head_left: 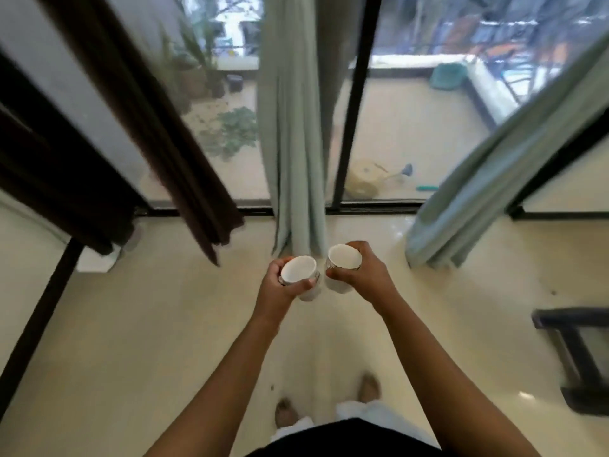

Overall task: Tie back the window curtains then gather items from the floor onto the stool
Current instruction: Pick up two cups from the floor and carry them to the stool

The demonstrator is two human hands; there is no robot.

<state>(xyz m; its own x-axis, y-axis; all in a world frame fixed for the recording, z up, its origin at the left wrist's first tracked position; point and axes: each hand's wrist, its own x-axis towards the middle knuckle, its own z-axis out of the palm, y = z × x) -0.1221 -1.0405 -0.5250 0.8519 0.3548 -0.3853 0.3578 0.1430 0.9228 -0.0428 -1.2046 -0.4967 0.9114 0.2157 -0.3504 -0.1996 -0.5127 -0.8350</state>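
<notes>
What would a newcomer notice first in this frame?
Two white cups at the centre: one cup gripped in the left hand, the other cup in the right hand, above the floor. Behind them a pale green curtain hangs bunched at the window, with a dark brown curtain to its left.

The left cup (pixel 298 269) and right cup (pixel 344 257) look like smooth white ceramic. The floor (pixel 131 324) is glossy cream tile; the green curtain (pixel 293 127) and brown curtain (pixel 158 127) are matt cloth.
</notes>
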